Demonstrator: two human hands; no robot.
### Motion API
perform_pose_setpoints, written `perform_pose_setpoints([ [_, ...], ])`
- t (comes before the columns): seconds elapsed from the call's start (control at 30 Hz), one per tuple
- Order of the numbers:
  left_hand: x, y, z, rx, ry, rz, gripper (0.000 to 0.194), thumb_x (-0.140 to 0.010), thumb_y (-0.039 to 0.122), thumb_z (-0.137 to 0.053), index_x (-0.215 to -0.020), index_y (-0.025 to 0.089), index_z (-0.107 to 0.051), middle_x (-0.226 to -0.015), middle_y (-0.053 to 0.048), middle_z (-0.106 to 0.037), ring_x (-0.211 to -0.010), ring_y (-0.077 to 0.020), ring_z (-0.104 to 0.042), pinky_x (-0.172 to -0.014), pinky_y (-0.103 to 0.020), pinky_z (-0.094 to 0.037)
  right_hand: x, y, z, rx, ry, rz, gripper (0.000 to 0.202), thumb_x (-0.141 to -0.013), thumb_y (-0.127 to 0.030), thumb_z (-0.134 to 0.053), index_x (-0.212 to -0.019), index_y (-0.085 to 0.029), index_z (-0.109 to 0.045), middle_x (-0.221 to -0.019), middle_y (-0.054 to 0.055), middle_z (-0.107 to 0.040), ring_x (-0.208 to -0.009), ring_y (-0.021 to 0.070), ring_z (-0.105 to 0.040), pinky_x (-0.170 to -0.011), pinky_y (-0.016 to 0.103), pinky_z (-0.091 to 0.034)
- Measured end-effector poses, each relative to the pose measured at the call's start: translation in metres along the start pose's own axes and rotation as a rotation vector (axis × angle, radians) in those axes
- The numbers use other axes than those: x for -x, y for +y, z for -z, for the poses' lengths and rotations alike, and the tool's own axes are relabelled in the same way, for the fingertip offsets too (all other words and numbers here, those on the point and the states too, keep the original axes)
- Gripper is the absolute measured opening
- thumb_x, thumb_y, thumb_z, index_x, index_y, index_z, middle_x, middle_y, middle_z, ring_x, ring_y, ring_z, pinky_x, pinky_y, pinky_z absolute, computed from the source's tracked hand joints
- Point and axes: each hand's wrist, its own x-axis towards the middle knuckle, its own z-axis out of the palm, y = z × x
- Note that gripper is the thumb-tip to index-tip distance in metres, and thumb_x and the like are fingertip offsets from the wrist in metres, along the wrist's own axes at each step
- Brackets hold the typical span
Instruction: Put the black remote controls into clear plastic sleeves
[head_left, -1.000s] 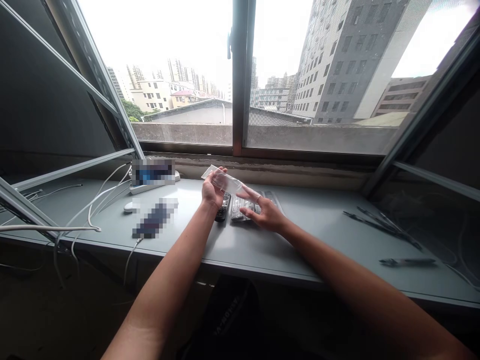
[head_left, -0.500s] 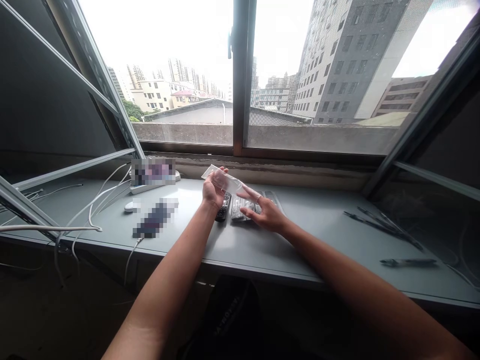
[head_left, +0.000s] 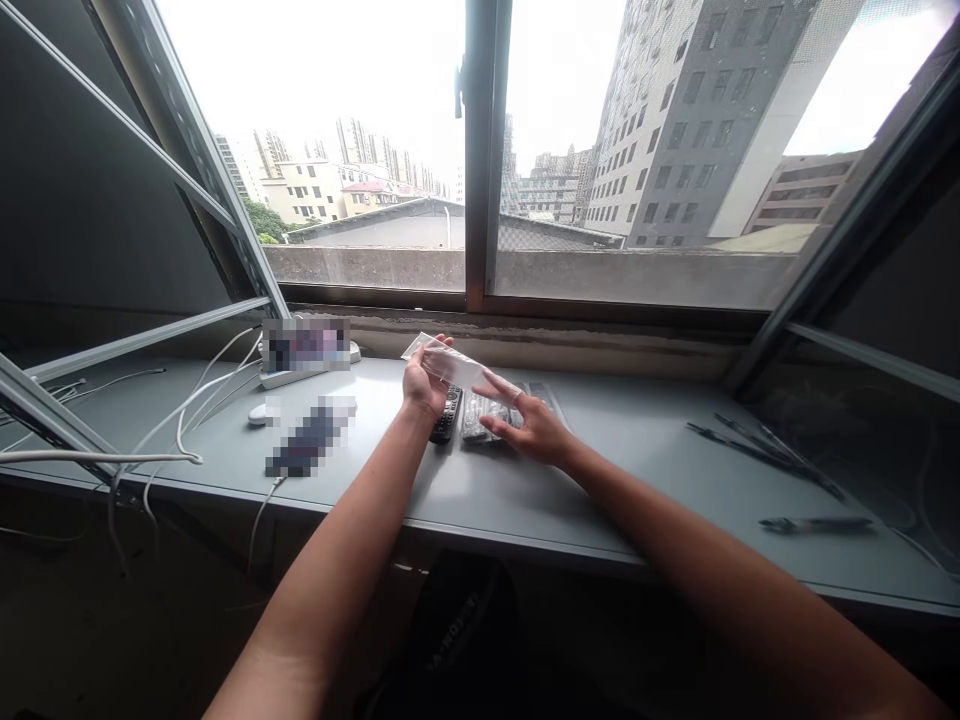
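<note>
A clear plastic bag [head_left: 463,371] stretches between my two hands above the table. My left hand [head_left: 426,382] holds its far left end, palm up, with the fingers curled at the film. The fingers of my right hand [head_left: 531,422] are inside the bag's near right end, stretched out and apart, with the thumb outside it. Below the bag, a black remote control [head_left: 445,420] lies on the table, partly hidden by my left hand. Just right of it lies a clear-wrapped item [head_left: 480,418], partly covered by my right hand.
On the left of the grey table [head_left: 480,495] are a white power strip [head_left: 300,374], a small white object [head_left: 259,414], a blurred-out dark object [head_left: 311,440] and white cables [head_left: 180,420]. Several dark pens [head_left: 765,455] lie at the right. A window stands behind.
My left hand and its end of the bag have shifted very slightly to the left. My right hand has hardly moved.
</note>
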Motion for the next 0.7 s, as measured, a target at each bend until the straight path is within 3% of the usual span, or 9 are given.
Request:
perform_pose_setpoints([
  [0.37, -0.0035, 0.0008, 0.0027, 0.027, 0.074, -0.032, 0.055, -0.118, 0.046, -0.036, -0.126, 0.011, -0.078, -0.111, -0.015, -0.083, -0.103, -0.0221, -0.079, -0.095, -0.031, -0.059, -0.0003, -0.0020, 0.0021, -0.033, -0.008, -0.005, 0.070, -0.100, -0.057, -0.075, -0.165, -0.036, -0.057, -0.163, 0.001, -0.062, -0.155, 0.0362, -0.056, -0.131, 0.056, -0.042],
  [0.53, -0.0057, 0.0011, 0.0078, -0.010, 0.113, -0.026, 0.050, -0.117, 0.046, -0.041, -0.134, 0.015, -0.076, -0.111, -0.011, -0.083, -0.091, -0.0196, -0.077, -0.084, -0.029, -0.060, -0.0003, -0.0040, 0.0054, -0.104, -0.030, -0.030, 0.074, -0.101, -0.058, -0.075, -0.168, -0.035, -0.053, -0.161, 0.004, -0.065, -0.152, 0.0346, -0.060, -0.131, 0.055, -0.042],
  [0.7, -0.0045, 0.0017, 0.0086, -0.039, 0.159, -0.014, 0.040, -0.114, 0.041, -0.049, -0.130, 0.017, -0.076, -0.111, -0.009, -0.083, -0.086, -0.0180, -0.077, -0.077, -0.028, -0.059, -0.0013, -0.0035, 0.0050, -0.063, 0.025, 0.028, 0.063, -0.101, -0.059, -0.075, -0.158, -0.033, -0.067, -0.162, 0.005, -0.064, -0.159, 0.0352, -0.052, -0.134, 0.055, -0.039],
])
